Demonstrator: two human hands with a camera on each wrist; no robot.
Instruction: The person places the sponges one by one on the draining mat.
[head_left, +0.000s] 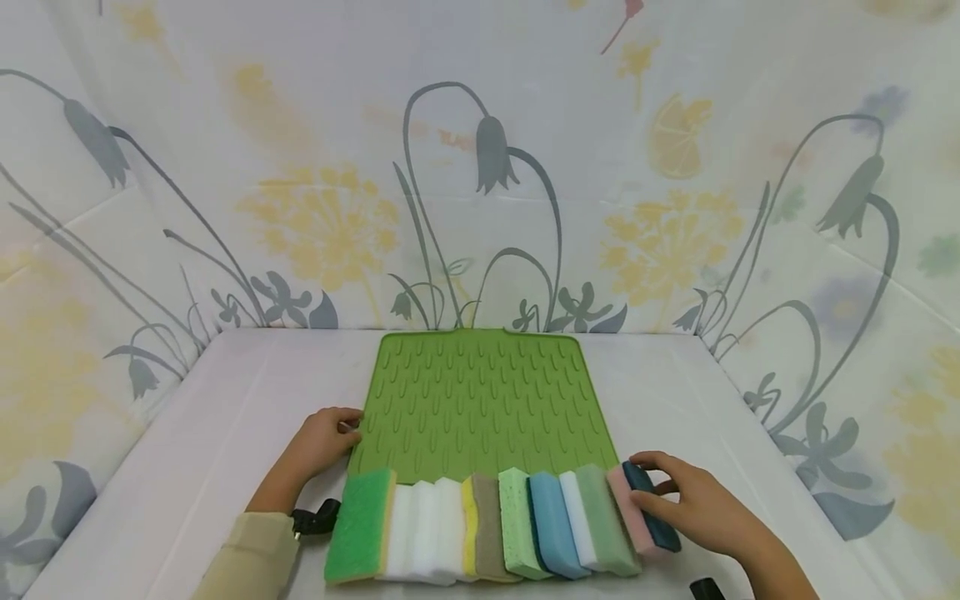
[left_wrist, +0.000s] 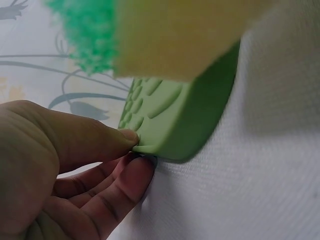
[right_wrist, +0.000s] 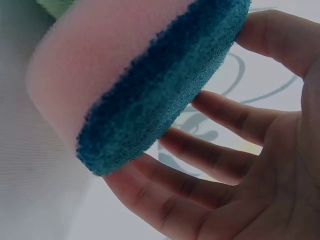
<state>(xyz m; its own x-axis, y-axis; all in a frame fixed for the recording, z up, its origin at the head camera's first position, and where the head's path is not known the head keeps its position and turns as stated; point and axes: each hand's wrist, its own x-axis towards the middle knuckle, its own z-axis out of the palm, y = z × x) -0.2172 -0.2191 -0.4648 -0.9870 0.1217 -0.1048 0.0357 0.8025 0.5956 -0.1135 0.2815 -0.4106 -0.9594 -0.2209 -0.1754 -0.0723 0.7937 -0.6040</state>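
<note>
My left hand (head_left: 324, 443) pinches the left edge of a green ridged silicone mat (head_left: 487, 400); in the left wrist view the thumb lies on top with fingers below. At the right end of a row of upright sponges, my right hand (head_left: 708, 504) holds a pink-and-blue scouring sponge (right_wrist: 112, 60), its digits along one edge; some fingertips are hidden. Leftmost in the row is a green-and-yellow scouring sponge (head_left: 360, 525). Between the ends stand white sponges (head_left: 423, 533), a brown-and-yellow one (head_left: 491, 533), a blue one (head_left: 557, 525) and pale green ones (head_left: 521, 525).
A white cloth (head_left: 225, 400) covers the table. Behind it rises a flower-printed curtain (head_left: 345, 83). The sponge row stands along the mat's near edge. A black strap piece (head_left: 318, 518) is at the left wrist, and a black object (head_left: 705, 588) shows at the bottom right.
</note>
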